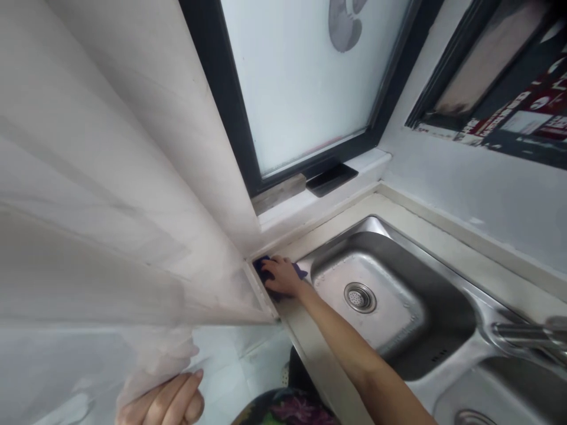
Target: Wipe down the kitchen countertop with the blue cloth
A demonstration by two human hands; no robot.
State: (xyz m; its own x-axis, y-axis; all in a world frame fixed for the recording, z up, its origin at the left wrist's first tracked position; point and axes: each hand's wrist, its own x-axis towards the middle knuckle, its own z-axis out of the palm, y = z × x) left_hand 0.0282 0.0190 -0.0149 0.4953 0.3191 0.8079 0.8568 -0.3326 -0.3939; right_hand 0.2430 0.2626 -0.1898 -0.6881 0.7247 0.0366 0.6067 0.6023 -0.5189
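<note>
In the far left corner of the countertop (305,342), my right hand (283,276) presses down on a dark blue cloth (301,271). Its fingers are bent over the cloth, which shows on both sides of the hand. The cloth lies between the tiled wall and the sink rim. Low in the picture on the left is my left hand (162,401), next to the glossy wall that reflects it. Its fingers are curled together and no object shows in them. Whether it touches the wall I cannot tell.
A steel sink (381,348) with a drain (359,297) lies right of the cloth; a second basin (500,389) and a faucet (522,333) are nearer. The windowsill holds a black tray (332,179) and a greyish block (280,193). Pale tiled wall (133,177) rises on the left.
</note>
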